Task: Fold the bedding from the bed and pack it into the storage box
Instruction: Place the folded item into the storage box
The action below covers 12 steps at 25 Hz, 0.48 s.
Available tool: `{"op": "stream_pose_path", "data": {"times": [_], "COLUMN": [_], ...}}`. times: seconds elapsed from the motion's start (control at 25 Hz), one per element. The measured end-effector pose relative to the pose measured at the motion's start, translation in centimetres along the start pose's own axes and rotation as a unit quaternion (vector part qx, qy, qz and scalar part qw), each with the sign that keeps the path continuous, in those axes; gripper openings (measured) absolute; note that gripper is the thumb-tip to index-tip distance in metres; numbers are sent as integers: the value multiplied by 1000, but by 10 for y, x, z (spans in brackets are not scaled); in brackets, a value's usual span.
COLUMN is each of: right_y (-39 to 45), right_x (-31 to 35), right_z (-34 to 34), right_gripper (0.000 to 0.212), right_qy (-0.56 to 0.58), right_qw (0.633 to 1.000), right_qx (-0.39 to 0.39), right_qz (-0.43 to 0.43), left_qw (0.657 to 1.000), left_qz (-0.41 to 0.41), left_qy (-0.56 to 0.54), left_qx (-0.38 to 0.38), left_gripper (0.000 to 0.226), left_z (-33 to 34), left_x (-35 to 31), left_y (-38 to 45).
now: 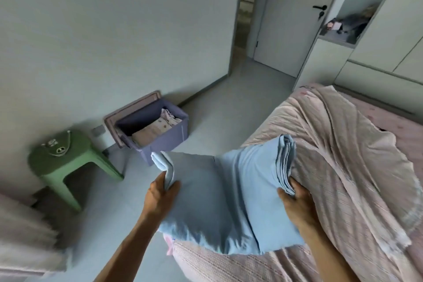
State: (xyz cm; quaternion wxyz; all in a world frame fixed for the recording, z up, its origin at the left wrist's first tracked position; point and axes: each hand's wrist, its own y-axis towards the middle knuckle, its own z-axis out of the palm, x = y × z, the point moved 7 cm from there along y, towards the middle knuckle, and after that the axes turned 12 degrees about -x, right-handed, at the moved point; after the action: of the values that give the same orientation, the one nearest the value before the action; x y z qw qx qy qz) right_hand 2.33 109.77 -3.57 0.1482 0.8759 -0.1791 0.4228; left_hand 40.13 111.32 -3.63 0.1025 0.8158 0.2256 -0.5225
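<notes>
— What are the hands doing with the bedding?

— Both hold a folded light-blue sheet (219, 192) above the near corner of the bed (389, 144). The left hand (160, 194) pinches the sheet's left end, thumb on top and fingers curled under the fold. The right hand (295, 199) grips the right end, where the stacked layers show as a bundle of edges standing up from its fingers.

— Is the sheet flat?

— No, it sags between the two hands, and its lower edge hangs over the bed's corner.

— Where is the storage box?

— The purple storage box (158, 144) sits on the floor (229, 103) against the wall, well apart from the sheet. Its pinkish lid (132, 107) leans open against the wall behind it. Folded patterned bedding (158, 128) already lies inside.

— What else is on the bed?

— A rumpled pink striped blanket (332, 155) is spread across it, just beside the right hand.

— And around the box?

— A green plastic stool (66, 162) stands to its left with small items on top, too small to tell what. Farther back a white door (290, 18) stands open.
</notes>
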Motion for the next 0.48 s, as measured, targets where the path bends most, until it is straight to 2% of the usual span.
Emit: {"op": "stream_pose_path", "data": {"times": [0.16, 0.32, 0.48], "right_y": [-2, 21, 68], "right_x": [95, 159, 199], "right_z": [135, 235, 344], "right_gripper": [31, 30, 37], "right_qy": [-22, -55, -65], "right_qw": [997, 992, 989], "right_qx": [63, 97, 109], "right_qz": [-32, -64, -79], "left_qw": [999, 997, 993], "left_qz": [2, -23, -50], "left_qy": [25, 56, 88], "left_qx": [-39, -55, -67], "left_gripper": [35, 33, 55], "left_z": [-86, -125, -137], "left_x": [35, 66, 106], "left_y": [90, 166, 272]}}
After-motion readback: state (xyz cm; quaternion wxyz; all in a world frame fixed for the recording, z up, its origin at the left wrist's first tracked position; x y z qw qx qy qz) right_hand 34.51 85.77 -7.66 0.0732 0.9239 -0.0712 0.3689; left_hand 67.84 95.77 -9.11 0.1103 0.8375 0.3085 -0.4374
